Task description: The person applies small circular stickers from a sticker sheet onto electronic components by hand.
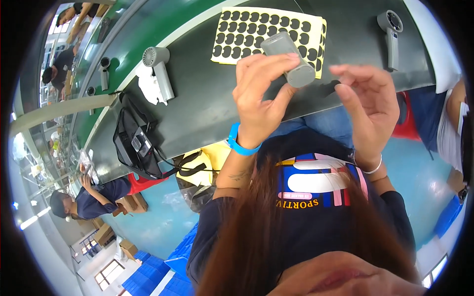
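Note:
My left hand [261, 91] grips a grey cylinder-shaped piece [280, 45] with a rounded end, held tilted over the sheet of stickers. The flat end of the piece points toward my right hand [368, 96]. That hand is raised to the right, fingers curled and slightly blurred. At its thumb tip shows a small dark patch [332, 89], which looks like a black sticker. Beneath and behind the grey piece lies the pale yellow sheet [216, 55], covered in rows of black notched round stickers.
A grey handheld fan [391, 42] lies at the right of the dark table [197, 98]. Another fan [163, 76] rests on white wrapping at the left, near a black bag [133, 138]. A co-worker [94, 195] sits farther left; another person is at the right edge.

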A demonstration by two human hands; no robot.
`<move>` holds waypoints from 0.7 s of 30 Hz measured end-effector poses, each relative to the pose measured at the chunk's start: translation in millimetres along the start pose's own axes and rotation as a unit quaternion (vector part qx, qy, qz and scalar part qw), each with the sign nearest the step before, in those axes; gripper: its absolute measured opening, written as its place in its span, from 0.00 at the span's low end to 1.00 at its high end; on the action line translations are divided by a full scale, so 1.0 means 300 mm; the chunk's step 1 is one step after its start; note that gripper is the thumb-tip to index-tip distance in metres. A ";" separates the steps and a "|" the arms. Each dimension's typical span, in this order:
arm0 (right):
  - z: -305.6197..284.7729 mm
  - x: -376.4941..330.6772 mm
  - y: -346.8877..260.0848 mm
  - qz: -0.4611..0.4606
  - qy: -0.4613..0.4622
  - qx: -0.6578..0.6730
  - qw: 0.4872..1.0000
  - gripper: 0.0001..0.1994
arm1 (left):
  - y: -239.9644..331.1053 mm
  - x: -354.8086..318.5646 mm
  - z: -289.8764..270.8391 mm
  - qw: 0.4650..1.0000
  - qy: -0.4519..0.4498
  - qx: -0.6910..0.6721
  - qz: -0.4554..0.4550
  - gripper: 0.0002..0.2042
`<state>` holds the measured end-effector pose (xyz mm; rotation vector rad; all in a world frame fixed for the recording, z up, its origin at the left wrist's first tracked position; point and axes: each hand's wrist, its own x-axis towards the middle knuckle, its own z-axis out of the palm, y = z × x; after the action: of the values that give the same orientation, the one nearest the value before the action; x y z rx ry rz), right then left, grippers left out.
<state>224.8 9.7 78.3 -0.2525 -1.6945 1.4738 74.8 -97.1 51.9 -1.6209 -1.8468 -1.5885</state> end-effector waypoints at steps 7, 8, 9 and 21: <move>0.002 0.001 0.027 0.016 0.014 0.055 0.998 0.18 | 0.060 -0.014 0.045 0.980 0.007 -0.148 -0.136 0.19; 0.003 -0.001 0.035 0.009 0.017 0.052 0.998 0.18 | 0.064 -0.015 0.048 0.980 0.005 -0.147 -0.136 0.19; 0.003 -0.002 0.040 0.003 0.019 0.049 0.999 0.18 | 0.071 -0.016 0.048 0.971 0.001 -0.174 -0.161 0.19; -0.016 0.005 0.008 0.044 -0.015 0.022 0.999 0.18 | 0.077 0.005 0.005 0.910 -0.092 -0.318 -0.249 0.22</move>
<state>226.3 14.9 76.7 -0.2861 -1.6912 1.5851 93.6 -99.3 65.3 -1.6434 -2.0928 -2.5515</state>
